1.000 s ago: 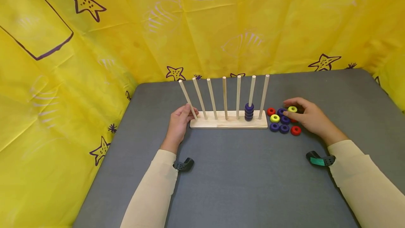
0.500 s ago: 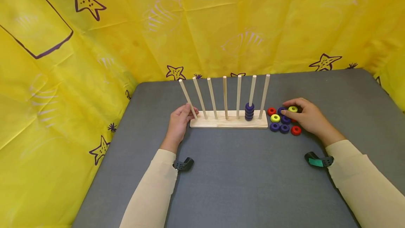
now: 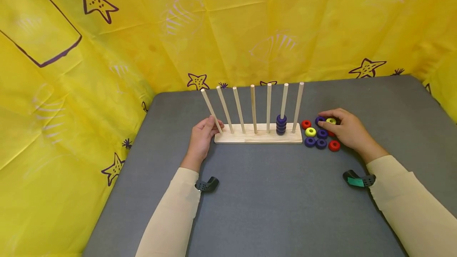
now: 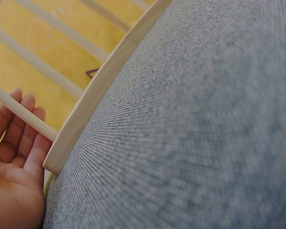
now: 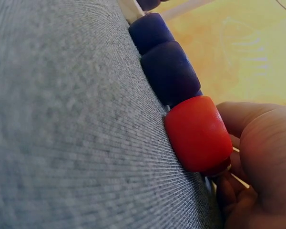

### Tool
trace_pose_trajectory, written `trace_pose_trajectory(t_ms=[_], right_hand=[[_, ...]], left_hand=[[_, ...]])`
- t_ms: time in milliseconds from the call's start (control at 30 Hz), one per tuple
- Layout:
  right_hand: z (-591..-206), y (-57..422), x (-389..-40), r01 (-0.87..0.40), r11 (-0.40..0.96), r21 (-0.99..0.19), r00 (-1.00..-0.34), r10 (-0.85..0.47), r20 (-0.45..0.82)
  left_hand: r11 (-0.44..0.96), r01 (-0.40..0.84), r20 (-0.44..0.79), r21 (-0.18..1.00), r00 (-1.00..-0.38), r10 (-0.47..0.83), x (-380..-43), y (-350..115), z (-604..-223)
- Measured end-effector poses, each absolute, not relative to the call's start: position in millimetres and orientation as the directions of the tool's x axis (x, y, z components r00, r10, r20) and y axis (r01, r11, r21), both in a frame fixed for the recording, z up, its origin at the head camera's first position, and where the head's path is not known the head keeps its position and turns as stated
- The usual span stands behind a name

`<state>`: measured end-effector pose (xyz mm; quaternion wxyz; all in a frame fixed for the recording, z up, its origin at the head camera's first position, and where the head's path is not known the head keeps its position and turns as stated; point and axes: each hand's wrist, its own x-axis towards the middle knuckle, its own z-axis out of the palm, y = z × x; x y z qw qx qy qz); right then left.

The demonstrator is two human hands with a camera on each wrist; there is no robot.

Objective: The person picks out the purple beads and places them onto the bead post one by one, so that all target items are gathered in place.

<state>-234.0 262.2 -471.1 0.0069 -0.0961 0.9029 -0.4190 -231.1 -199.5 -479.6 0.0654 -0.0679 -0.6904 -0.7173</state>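
Note:
A light wooden peg stand [image 3: 246, 139] with a row of upright pegs stands on the table; several dark blue rings [image 3: 281, 125] are stacked on its second peg from the right. My left hand [image 3: 201, 138] holds the stand at its leftmost peg [image 4: 26, 114]; in the left wrist view the fingers lie behind that peg, and the thumb is not visible there. To the right of the stand, my right hand [image 3: 348, 130] pinches a dark blue ring [image 3: 319, 120] between thumb and fingers. In the right wrist view a red ring [image 5: 199, 135] hides the pinched ring.
Close around the right hand lie loose rings: a yellow ring [image 3: 310, 132], another yellow ring [image 3: 331, 121], a red ring [image 3: 306, 124], another red ring [image 3: 334, 145] and several dark blue ones. A yellow patterned cloth [image 3: 232, 31] hangs behind the grey table [image 3: 250, 201].
The right hand has shifted slightly leftward, and the dark blue ring at its fingertips has moved a little away from its neighbours. The left hand and the stand stay in place.

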Motion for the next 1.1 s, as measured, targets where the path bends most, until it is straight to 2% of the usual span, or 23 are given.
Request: trace_pose_trajectory(t_ms=[400,667,1100], right_hand=[[-473,263,-233,-0.144,0.623,-0.769,-0.986,-0.16,0.055],[-474,262,-230,-0.173,0.6,-0.781,-0.983,-0.06,0.172],[-469,260,-224,-0.158,0.578,-0.8,-0.982,-0.004,0.191]], left_hand=[[-0.023,0.179,0.179,0.984,-0.984,0.001,-232,-200,-481],[-0.022,0.178,0.178,0.984,-0.984,-0.003,-231,-200,-480],[-0.028,0.179,0.179,0.983,-0.984,-0.009,-231,-199,-479]])
